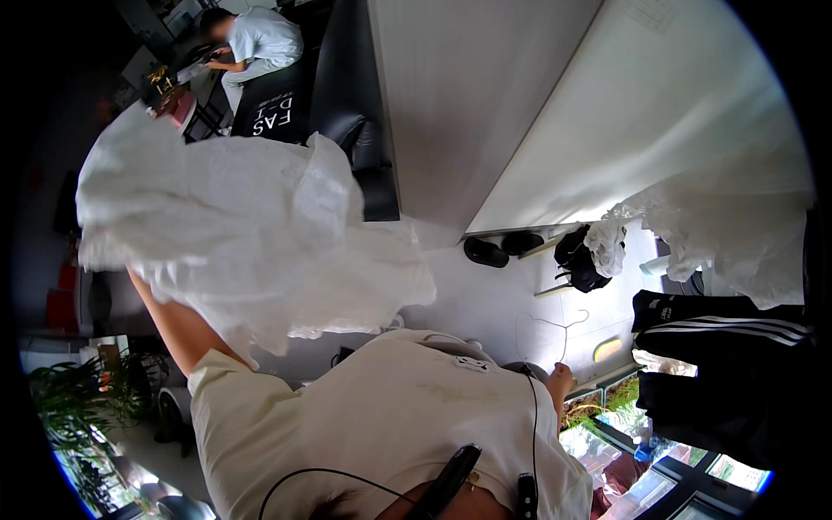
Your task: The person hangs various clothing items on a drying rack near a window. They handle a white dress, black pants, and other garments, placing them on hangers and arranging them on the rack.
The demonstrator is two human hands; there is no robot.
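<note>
A large piece of thin white cloth [240, 214], creased and partly see-through, is spread in the air at my front left. My left forearm [179, 325] is raised and runs up behind it, so the cloth hides my left hand. Low on my right side, my right hand [561, 378] grips a thin wire clothes hanger [564, 335] whose hook points up and away from me. Part of the hanger's outline is faint against the pale floor. The cloth and the hanger are apart.
Black garments with white stripes [721, 331] and sheer white fabric [734, 240] hang at right. Beyond the hanger stand black slippers [486, 252] and a stool [546, 276] bearing a black bag [578, 260]. A person [263, 45] sits on a black sofa [344, 71] at far left.
</note>
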